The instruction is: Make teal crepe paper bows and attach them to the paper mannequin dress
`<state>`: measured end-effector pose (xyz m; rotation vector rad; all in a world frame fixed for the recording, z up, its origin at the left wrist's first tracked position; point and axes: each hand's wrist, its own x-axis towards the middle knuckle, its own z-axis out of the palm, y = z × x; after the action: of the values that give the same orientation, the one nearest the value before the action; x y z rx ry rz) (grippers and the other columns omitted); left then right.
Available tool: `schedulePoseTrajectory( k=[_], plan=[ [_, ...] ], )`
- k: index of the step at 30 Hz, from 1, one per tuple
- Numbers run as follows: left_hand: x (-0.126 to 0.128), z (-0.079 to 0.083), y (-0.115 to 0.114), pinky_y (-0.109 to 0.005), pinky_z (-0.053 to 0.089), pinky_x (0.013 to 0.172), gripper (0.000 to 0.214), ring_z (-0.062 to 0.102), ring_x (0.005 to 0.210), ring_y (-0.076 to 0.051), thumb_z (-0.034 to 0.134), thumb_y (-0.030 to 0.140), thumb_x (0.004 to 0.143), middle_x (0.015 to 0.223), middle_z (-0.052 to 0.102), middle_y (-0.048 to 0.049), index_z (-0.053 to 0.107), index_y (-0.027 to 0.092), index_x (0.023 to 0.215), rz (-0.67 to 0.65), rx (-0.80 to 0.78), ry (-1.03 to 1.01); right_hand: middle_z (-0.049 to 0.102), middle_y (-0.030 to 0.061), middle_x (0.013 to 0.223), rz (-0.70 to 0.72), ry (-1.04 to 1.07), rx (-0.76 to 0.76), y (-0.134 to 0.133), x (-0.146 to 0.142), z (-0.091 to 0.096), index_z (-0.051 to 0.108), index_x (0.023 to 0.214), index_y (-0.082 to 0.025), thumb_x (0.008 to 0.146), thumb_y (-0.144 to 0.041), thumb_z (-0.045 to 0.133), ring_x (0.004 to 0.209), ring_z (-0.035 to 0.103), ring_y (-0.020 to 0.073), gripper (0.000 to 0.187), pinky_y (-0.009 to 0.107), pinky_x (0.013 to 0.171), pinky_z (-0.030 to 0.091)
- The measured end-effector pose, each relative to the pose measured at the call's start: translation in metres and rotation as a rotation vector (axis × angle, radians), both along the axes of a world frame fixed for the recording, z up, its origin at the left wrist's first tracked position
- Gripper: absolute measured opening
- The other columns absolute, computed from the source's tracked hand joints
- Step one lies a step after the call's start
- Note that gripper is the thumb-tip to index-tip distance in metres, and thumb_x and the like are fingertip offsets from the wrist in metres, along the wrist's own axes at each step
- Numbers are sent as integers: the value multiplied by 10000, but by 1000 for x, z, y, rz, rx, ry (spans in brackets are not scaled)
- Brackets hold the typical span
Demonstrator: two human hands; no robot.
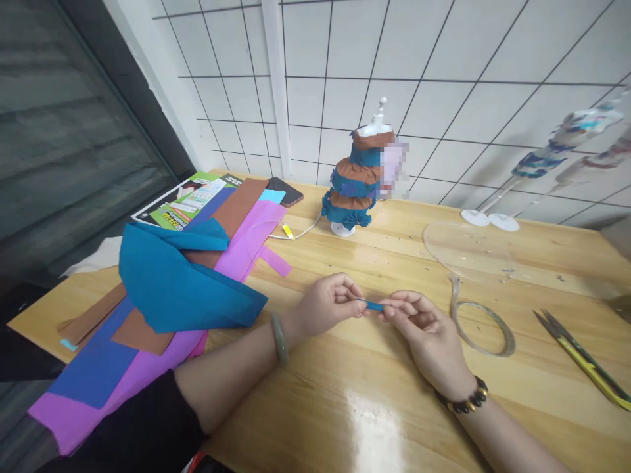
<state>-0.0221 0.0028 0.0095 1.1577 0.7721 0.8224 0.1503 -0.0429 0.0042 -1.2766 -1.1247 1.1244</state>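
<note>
Both hands meet over the wooden table [345,407] and pinch a small blue strip of paper [373,306] between their fingertips. My left hand [328,303] grips its left end with curled fingers; a green bangle sits on that wrist. My right hand [424,332] holds the right end in a pinch and wears a dark bead bracelet. Behind the hands stands a small mannequin [357,177] dressed in layered teal and brown paper ruffles.
Sheets of teal, brown, purple and blue paper [182,282] are piled at the left, over a printed leaflet [185,200] and a phone [284,192] with a cable. A tape ring [486,325], scissors [582,358], a clear plastic sheet [488,253] and two more stands [493,217] lie right.
</note>
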Motion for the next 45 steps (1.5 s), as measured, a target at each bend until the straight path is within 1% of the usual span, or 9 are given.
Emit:
schedulePoseTrajectory(
  k=[7, 17, 23, 27, 29, 33, 35, 41, 45],
  plan=[
    [-3, -3, 4, -249, 472, 634, 280, 614, 638, -118, 708, 294, 656, 690, 641, -51, 527, 112, 769, -83, -21, -30, 684, 20, 781, 13, 67, -40, 2, 3, -5, 572, 885, -204, 685, -278, 713, 670, 631, 114, 256, 234, 694, 515],
    [-4, -5, 4, -300, 488, 674, 328, 607, 658, -132, 640, 392, 711, 735, 639, -63, 572, 110, 865, -131, -16, 9, 689, 42, 756, -12, -16, -10, 2, 0, -1, 577, 863, -189, 657, -336, 718, 667, 643, 149, 289, 277, 671, 533],
    [0, -12, -1, -247, 457, 719, 222, 593, 769, -129, 677, 275, 680, 808, 637, -56, 598, 122, 820, -65, 148, 90, 683, 58, 762, 38, -99, 70, 0, -3, -3, 570, 892, -191, 710, -340, 673, 711, 651, 168, 257, 310, 692, 543],
    [0, -11, -3, -237, 462, 702, 155, 606, 771, -138, 609, 253, 733, 826, 656, -64, 608, 123, 816, -33, 245, 159, 670, 76, 932, 117, -139, 131, -2, -4, -7, 562, 975, -207, 739, -296, 650, 852, 634, 175, 268, 320, 774, 524],
    [-1, -7, -4, -223, 460, 681, 128, 605, 765, -136, 574, 235, 751, 840, 662, -60, 618, 132, 815, -27, 355, 226, 660, 77, 969, 138, -173, 147, -3, -4, -8, 555, 1005, -216, 743, -285, 644, 883, 626, 183, 285, 331, 786, 521],
    [-3, 0, -6, -218, 450, 680, 106, 589, 730, -125, 540, 193, 758, 811, 660, -38, 634, 161, 795, -15, 647, 385, 658, 70, 906, 119, -290, 180, -5, -3, -10, 554, 1008, -208, 768, -281, 614, 853, 625, 184, 258, 353, 796, 515],
    [-3, 1, -6, -227, 449, 703, 107, 588, 738, -130, 536, 190, 760, 801, 659, -37, 632, 163, 799, -4, 720, 417, 656, 66, 883, 100, -346, 223, -6, -2, -11, 552, 1004, -205, 777, -273, 602, 834, 626, 180, 242, 354, 795, 514],
    [-3, 2, -7, -233, 462, 743, 212, 589, 845, -144, 541, 183, 756, 937, 644, -49, 588, 167, 962, -26, 667, 372, 652, 59, 904, 89, -484, 359, -8, 0, -12, 531, 1037, -219, 788, -220, 585, 872, 625, 193, 255, 364, 811, 510],
    [-2, 2, -8, -243, 460, 762, 229, 580, 889, -156, 521, 155, 752, 956, 628, -60, 581, 161, 974, -33, 645, 352, 646, 62, 917, 95, -570, 396, -8, -1, -10, 519, 1049, -227, 795, -206, 574, 870, 622, 189, 261, 359, 800, 509]
  ],
)
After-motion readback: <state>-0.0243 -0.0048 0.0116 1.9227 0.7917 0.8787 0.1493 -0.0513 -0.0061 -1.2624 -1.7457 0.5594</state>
